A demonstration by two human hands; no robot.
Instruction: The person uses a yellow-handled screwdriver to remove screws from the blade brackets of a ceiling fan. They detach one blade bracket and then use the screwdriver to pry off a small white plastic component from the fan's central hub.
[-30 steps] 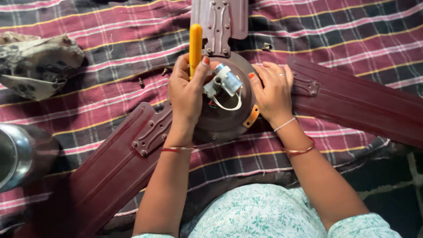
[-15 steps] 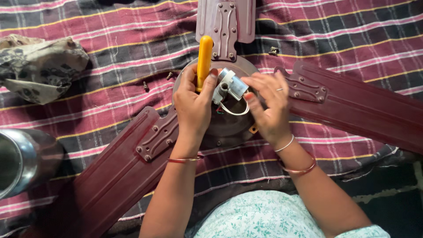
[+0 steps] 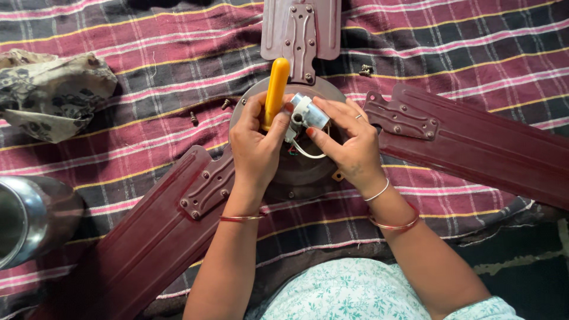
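A maroon ceiling fan lies on a striped cloth, its round motor hub (image 3: pixel 302 172) in the middle with three blades spreading out. My left hand (image 3: pixel 255 145) grips a screwdriver with a yellow handle (image 3: pixel 275 89), held upright over the hub. My right hand (image 3: pixel 347 142) pinches the small silver-white capacitor (image 3: pixel 309 112) that sits on the hub's centre. A white wire (image 3: pixel 305 151) loops out below the capacitor.
Fan blades reach to the lower left (image 3: pixel 148 231), the right (image 3: pixel 474 148) and the top (image 3: pixel 302 29). Loose screws (image 3: pixel 366 70) lie on the cloth (image 3: pixel 148 59), others at the hub's left (image 3: pixel 194 118). A crumpled patterned rag (image 3: pixel 53 95) is far left, a steel vessel (image 3: pixel 26 219) below it.
My right hand left the hub's right rim and came over the centre, closing its fingers on the capacitor. The left hand kept the screwdriver upright.
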